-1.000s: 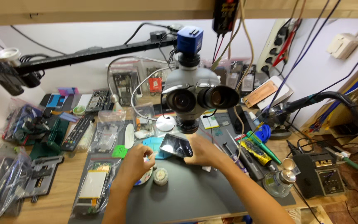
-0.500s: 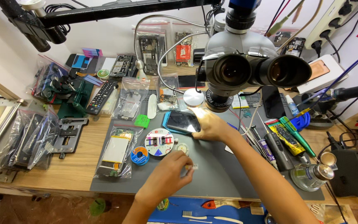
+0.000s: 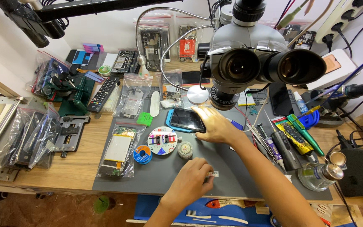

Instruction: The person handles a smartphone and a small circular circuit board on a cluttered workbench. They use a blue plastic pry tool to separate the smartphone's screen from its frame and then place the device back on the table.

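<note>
At a cluttered bench, the right hand (image 3: 216, 126) rests on a phone (image 3: 185, 120) under the microscope (image 3: 248, 63), fingers together, while the left hand (image 3: 192, 183) pinches a small chip (image 3: 215, 173) on the grey mat (image 3: 148, 176).

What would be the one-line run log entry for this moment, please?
left hand: pinching small white piece on grey mat | right hand: resting on dark phone | microscope: above
</note>
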